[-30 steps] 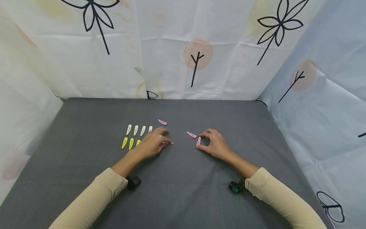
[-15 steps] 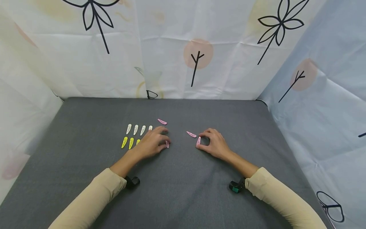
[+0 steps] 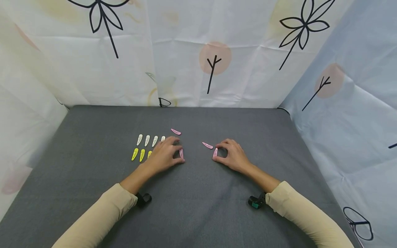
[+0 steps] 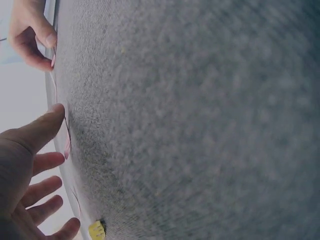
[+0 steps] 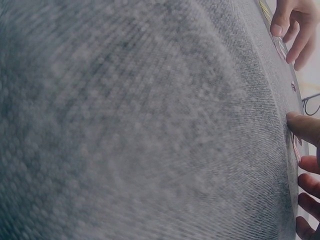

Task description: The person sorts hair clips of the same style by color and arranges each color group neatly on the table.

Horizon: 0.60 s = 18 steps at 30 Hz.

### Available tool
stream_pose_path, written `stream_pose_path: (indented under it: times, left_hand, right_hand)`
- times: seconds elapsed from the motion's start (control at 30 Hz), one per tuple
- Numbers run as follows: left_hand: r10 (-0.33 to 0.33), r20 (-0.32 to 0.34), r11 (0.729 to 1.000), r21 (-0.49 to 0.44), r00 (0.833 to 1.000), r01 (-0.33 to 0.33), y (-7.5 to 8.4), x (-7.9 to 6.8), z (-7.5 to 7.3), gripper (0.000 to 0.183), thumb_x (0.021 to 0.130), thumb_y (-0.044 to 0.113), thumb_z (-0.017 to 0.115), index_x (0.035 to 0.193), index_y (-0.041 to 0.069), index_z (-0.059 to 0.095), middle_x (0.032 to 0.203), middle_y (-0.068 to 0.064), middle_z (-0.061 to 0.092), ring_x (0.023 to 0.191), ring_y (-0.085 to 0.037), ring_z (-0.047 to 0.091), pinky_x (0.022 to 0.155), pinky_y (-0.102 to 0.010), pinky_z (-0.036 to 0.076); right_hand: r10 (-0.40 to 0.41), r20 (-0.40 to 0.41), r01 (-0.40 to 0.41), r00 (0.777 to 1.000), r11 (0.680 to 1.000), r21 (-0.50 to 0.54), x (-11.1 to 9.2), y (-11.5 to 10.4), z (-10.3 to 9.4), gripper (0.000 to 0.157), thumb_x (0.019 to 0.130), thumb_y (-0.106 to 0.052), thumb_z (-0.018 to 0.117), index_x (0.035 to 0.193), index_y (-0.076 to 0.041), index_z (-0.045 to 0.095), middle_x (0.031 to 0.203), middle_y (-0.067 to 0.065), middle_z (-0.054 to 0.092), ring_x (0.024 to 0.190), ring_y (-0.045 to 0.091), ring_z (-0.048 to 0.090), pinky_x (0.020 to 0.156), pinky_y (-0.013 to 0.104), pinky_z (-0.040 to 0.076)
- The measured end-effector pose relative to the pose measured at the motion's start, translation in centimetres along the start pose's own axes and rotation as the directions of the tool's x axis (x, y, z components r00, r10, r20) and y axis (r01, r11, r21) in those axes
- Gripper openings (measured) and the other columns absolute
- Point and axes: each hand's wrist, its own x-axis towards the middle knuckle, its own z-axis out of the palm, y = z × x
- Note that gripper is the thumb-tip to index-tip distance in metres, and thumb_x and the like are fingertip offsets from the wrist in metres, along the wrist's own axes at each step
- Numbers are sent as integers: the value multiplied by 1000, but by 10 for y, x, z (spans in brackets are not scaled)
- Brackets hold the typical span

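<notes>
My left hand [image 3: 163, 153] holds a pink snap hair clip [image 3: 181, 153] lengthwise between thumb and index finger, close over the grey table. The left wrist view shows that clip [image 4: 67, 142] edge-on between thumb and fingertip, the other fingers spread. Across from it, my right hand [image 3: 233, 156] pinches a second pink hair clip [image 3: 215, 152] end to end between thumb and index finger. Another pink clip [image 3: 207, 145] lies slanted just left of the right fingertips. Beyond the left hand rests one more pink clip [image 3: 175, 131].
White hair clips [image 3: 147, 141] stand in a row left of the left hand, with yellow clips [image 3: 142, 155] in a row nearer; the hand partly covers both rows. Patterned white cloth [image 3: 186, 69] hangs behind the grey table [image 3: 198, 206].
The left hand's pink clip has turned from lying crosswise to pointing away from the person, and the thumb has moved to its near end. The right hand has stayed in place.
</notes>
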Motion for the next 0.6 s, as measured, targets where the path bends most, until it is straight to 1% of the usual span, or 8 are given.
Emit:
stream_pose_path:
  times: [0.23,0.37,0.47,0.6]
  left_hand:
    - [25,8,998,-59,1000,-24,-2,-2,-3,47,79,31,86,114,3,74,131,-17,59,127,-32,51,97,-55,45]
    - [47,22,994,-95,999,-45,-5,-4,-7,46,76,31,88,111,5,76,131,-18,59,127,-32,50,97,-55,45]
    - [55,27,994,-98,998,-52,-10,-7,-9,46,74,33,89,109,7,77,132,-17,58,128,-32,50,98,-56,44]
    - [49,33,995,-91,998,-46,-16,-12,-11,46,72,32,90,108,7,77,133,-19,57,132,-39,47,101,-61,41]
  right_hand:
    - [0,-3,0,1000,1000,0,0,0,0,47,78,-34,86,115,-9,73,110,6,63,112,28,55,95,51,41]
    - [0,0,0,1000,1000,2,0,-1,-1,47,78,-34,86,116,-9,73,110,6,64,112,28,55,95,51,41]
    - [-13,-3,13,1000,1000,0,0,-1,-1,47,78,-33,86,116,-9,73,111,7,64,112,28,55,95,52,42]
    - [-27,3,27,1000,1000,4,-1,-1,-2,47,78,-31,86,117,-8,73,112,8,64,112,29,55,95,52,42]
